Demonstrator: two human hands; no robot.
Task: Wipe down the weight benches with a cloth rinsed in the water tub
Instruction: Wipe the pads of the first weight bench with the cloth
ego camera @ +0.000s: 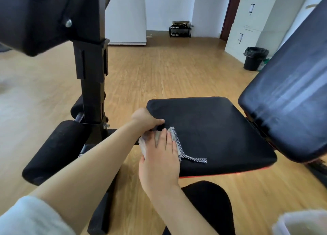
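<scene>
Grey-white checked cloth [174, 142] pressed flat on black padded seat [212, 132] by right hand [160, 161], fingers spread; left hand [146, 119] apparently grips seat edge.

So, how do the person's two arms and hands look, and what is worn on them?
Both hands, the left hand and the right hand, are bare: no gloves, rings or watch visible. The forearms are bare too. Fluffy white sleeves are pushed up: the left sleeve and the right sleeve, both at the frame's lower corners.
</scene>
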